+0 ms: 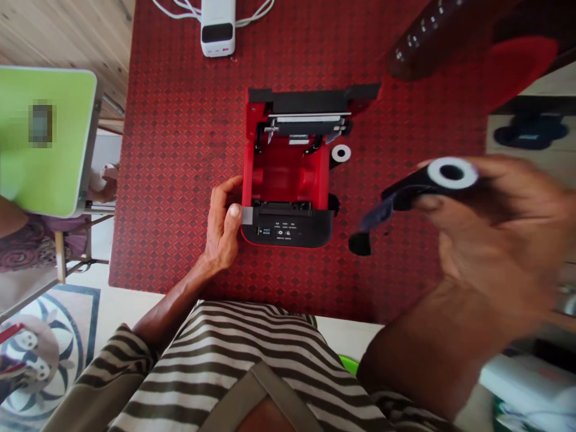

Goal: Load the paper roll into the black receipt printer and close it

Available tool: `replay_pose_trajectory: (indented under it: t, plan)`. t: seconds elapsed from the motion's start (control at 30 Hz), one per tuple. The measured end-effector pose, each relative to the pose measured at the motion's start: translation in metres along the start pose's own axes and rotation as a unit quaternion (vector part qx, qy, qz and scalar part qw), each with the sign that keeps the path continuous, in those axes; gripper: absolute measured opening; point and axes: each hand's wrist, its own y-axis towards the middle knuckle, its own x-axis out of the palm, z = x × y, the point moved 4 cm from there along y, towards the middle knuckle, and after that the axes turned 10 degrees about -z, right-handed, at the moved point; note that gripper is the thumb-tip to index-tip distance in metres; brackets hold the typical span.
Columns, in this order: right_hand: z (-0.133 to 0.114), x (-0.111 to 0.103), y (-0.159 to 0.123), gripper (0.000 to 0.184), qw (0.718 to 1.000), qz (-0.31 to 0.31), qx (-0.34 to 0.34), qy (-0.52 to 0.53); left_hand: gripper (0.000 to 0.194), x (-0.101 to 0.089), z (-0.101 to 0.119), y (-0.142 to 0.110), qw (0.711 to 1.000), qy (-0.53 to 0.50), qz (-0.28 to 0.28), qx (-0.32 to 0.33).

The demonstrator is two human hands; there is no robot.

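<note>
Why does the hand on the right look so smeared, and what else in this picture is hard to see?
In the head view, the right hand and the black roll it holds are blurred, probably by fast motion, while the left hand and red printer look sharp; a pixelated patch covers part of the green panel.

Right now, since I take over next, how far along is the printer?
Done: the printer has its lid open. In hand: the right hand holds a black roll, the left hand steadies the printer. Left: no roll sits in the red compartment yet; a small roll lies beside it.
</note>
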Motion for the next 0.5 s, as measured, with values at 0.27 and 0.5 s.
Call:
replay_pose_trajectory:
  t: [0.27, 0.5]
  plan:
    - [0.038, 0.021, -0.042, 0.035, 0.992, -0.056, 0.116, 0.015, 0.08, 0.002, -0.005, 0.001, 0.999, -0.03, 0.021, -0.004]
    - [0.054, 0.05, -0.056, 0.034, 0.99, -0.099, 0.105, -0.004, 0.072, 0.002, 0.0, 0.003, 0.999, -0.045, 0.006, -0.004]
